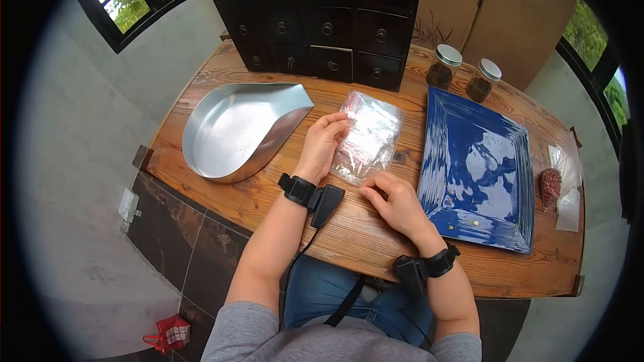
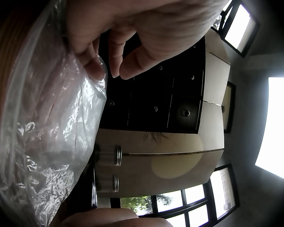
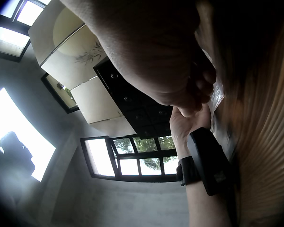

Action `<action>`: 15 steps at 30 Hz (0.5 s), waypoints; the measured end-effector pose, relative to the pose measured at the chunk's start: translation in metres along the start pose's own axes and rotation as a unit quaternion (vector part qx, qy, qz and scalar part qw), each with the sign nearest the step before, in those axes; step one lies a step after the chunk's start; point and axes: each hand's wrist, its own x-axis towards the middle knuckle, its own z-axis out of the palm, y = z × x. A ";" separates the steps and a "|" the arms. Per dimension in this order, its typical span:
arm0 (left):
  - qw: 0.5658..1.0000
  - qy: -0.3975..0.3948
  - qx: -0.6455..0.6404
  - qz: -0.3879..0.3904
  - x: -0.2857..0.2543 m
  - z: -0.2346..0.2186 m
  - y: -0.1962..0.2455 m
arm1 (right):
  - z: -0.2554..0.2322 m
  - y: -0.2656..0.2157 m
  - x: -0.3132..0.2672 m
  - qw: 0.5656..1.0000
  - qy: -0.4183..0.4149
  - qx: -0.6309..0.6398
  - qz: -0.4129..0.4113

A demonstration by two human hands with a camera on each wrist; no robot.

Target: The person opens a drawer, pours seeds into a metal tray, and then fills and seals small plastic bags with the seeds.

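Clear plastic zip bags point(image 1: 372, 127) with red lines lie between the hands on the wooden table point(image 1: 228, 204). At their upper left edge, the left hand point(image 1: 323, 144) pinches the plastic. The left wrist view shows a fingertip of this hand point(image 2: 142, 33) against the bag point(image 2: 52, 127), other fingers hanging free. The right hand point(image 1: 397, 206), fingers bent, touches the lower right corner; whether it pinches the plastic is hidden. In the right wrist view its back point(image 3: 142, 52) covers much of the bag point(image 3: 218, 94).
A metal scoop-shaped pan point(image 1: 235, 127) sits left, a blue square plate point(image 1: 436, 161) right. Behind stand a black drawer cabinet point(image 1: 302, 10) and two lidded jars point(image 1: 443, 70) point(image 1: 481, 84). Right of the plate lies a bag with reddish contents point(image 1: 551, 188).
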 end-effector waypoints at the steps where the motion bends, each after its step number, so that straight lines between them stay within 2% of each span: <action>1: 1.000 0.000 0.000 0.000 0.000 0.000 0.000 | 0.000 0.000 0.000 1.000 0.001 -0.002 -0.001; 15: 1.000 0.001 0.000 -0.003 0.000 0.001 0.001 | -0.001 -0.001 0.000 1.000 -0.002 0.003 -0.001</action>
